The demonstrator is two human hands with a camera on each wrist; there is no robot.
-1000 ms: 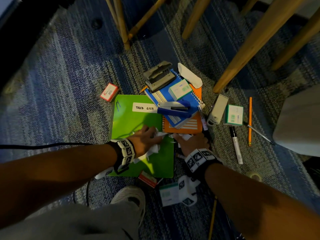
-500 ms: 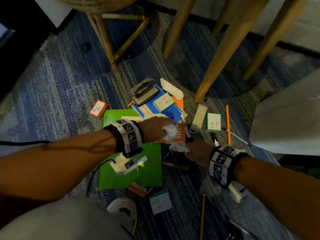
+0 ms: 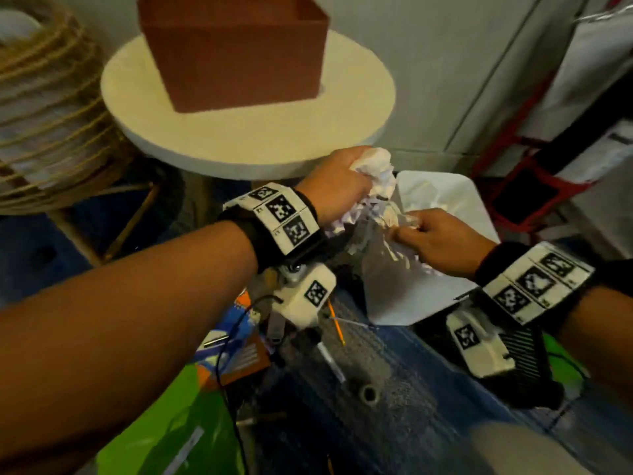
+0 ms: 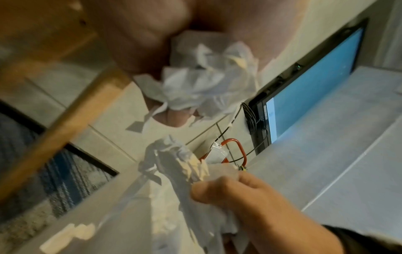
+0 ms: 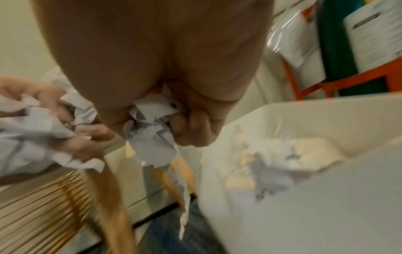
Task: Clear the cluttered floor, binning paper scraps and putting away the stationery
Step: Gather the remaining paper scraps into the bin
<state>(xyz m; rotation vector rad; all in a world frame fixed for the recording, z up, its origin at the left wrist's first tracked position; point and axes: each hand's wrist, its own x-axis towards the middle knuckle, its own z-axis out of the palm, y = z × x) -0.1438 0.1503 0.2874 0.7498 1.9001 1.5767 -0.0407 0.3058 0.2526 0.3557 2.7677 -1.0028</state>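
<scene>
My left hand [image 3: 344, 188] grips a wad of crumpled white paper [image 3: 376, 173] at the near rim of a white bin [image 3: 455, 190]. Just right of it, over the bin's opening, my right hand [image 3: 424, 236] holds a bunch of torn paper scraps [image 3: 390, 217]. In the left wrist view, the left hand's wad [image 4: 206, 82] is above the right hand's scraps [image 4: 180, 159]. The right wrist view shows scraps [image 5: 152, 135] hanging from the right hand's curled fingers [image 5: 191, 127], and more paper lies inside the bin [image 5: 304, 197].
A round cream table [image 3: 246, 132] carrying a brown box [image 3: 239, 53] stands behind the hands, with a wicker chair [image 3: 44, 114] to the left. On the blue carpet below lie a green folder [image 3: 171, 430], an orange notebook [image 3: 243, 358], a pencil [image 3: 337, 323] and a marker [image 3: 330, 361]. A red frame [image 3: 534, 180] stands at right.
Both hands have lifted off the floor with the paper scraps and swung up and right to the white bin. The view has turned from the stationery pile to the bin and table.
</scene>
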